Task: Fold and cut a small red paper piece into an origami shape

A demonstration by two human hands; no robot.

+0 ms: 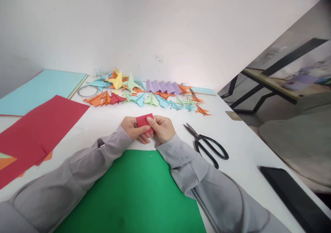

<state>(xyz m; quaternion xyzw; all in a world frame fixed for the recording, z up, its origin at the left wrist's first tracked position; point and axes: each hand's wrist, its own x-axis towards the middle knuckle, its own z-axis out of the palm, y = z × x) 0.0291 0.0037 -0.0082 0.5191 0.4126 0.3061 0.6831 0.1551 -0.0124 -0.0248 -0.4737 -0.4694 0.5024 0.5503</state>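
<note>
Red paper [142,120] was pinched mid-frame.
Left hand [133,128] and right hand [164,128] held it in close-set fingers [145,138] — steady, even pressure probably suited a crisp crease.

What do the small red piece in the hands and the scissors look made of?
Red piece: probably matte paper or thin card, judging by its flat, evenly coloured face. Scissors: grey blades, likely metal by their dull sheen; slightly glossy black handles, perhaps plastic-coated.
</note>
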